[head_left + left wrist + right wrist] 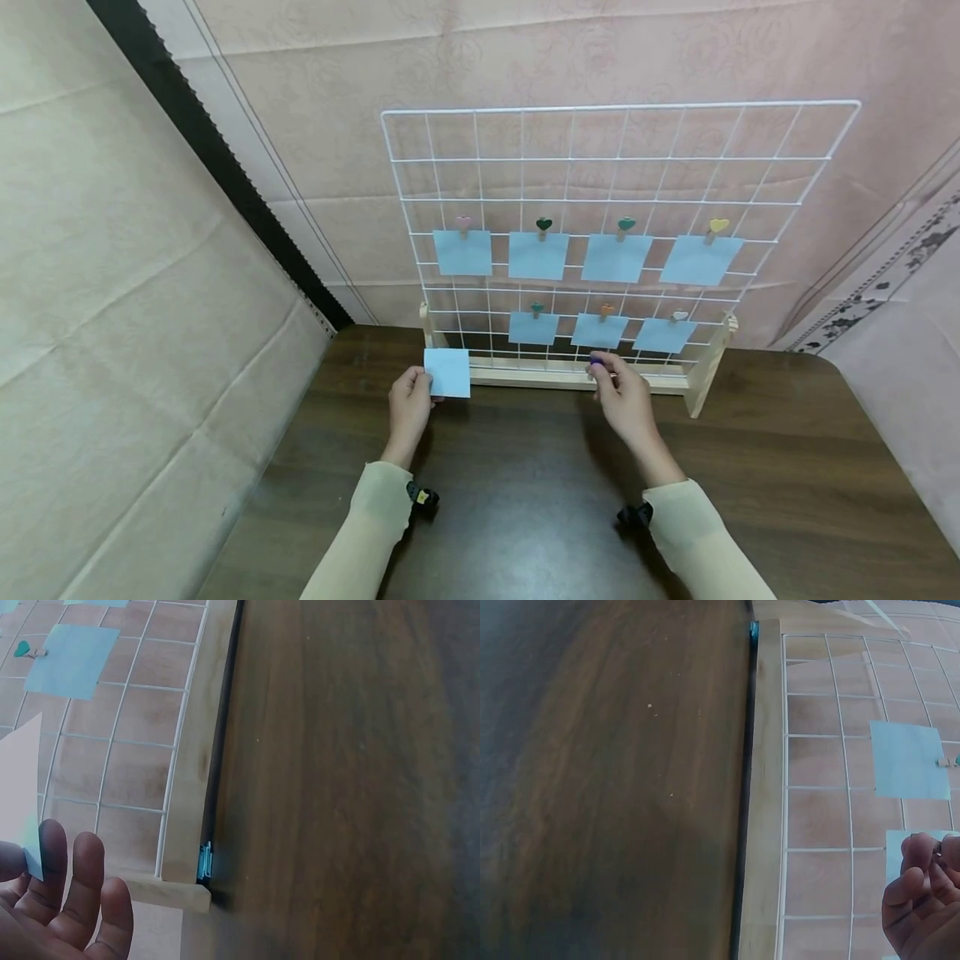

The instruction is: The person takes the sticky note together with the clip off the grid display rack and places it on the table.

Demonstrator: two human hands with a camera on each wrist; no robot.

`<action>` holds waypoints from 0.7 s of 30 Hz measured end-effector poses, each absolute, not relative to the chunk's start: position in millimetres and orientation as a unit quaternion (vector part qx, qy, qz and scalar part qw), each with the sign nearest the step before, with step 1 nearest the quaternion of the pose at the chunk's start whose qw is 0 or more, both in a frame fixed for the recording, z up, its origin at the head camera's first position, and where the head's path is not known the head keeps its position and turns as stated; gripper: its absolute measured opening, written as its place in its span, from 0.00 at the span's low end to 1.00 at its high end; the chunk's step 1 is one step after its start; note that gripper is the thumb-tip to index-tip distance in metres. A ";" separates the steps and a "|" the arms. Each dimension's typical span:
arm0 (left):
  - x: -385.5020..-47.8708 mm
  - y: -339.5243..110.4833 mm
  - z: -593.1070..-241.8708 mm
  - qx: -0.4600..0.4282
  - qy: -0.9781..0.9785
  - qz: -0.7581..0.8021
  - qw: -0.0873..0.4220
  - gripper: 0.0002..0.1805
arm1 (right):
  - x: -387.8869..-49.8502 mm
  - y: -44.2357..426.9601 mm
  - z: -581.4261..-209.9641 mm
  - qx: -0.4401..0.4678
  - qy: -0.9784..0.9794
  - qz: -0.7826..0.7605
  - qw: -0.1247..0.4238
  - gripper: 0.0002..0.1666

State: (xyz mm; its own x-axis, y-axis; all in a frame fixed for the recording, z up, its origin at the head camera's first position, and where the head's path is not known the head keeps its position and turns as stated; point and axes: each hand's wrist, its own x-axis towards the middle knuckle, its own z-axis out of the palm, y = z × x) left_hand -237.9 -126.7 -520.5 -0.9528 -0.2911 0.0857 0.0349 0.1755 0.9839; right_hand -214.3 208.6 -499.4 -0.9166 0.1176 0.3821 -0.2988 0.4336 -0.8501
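Note:
My left hand (410,406) pinches a square blue paper note (448,372) by its left edge, low in front of the left end of a white wire grid rack (622,107). The note (21,795) appears pale between thumb and forefinger in the left wrist view. Just in front of the rack's lower middle, my right hand (624,400) pinches a small clip with a purple head (596,361); the fingers mostly hide it. On the grid, several blue notes (462,252) hang in an upper row, with three more (533,328) below, each under a small clip (543,224), some heart-shaped.
A pale wooden base (525,377) with side feet (711,367) carries the rack on a dark brown table (495,517). A small blue object (205,861) sits at the base's end. Pink cloth (315,92) hangs behind; a pale sheet (135,333) stands left.

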 end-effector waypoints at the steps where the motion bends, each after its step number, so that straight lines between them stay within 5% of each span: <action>1: -237.0 -127.3 -520.7 0.084 -0.756 -0.636 0.129 0.13 | -212.8 209.9 -499.8 0.052 -0.823 0.531 0.195 0.14; 21: -229.1 -137.3 -529.5 0.092 -0.765 -0.626 0.119 0.13 | -195.2 242.0 -519.0 0.021 -0.832 0.520 0.191 0.15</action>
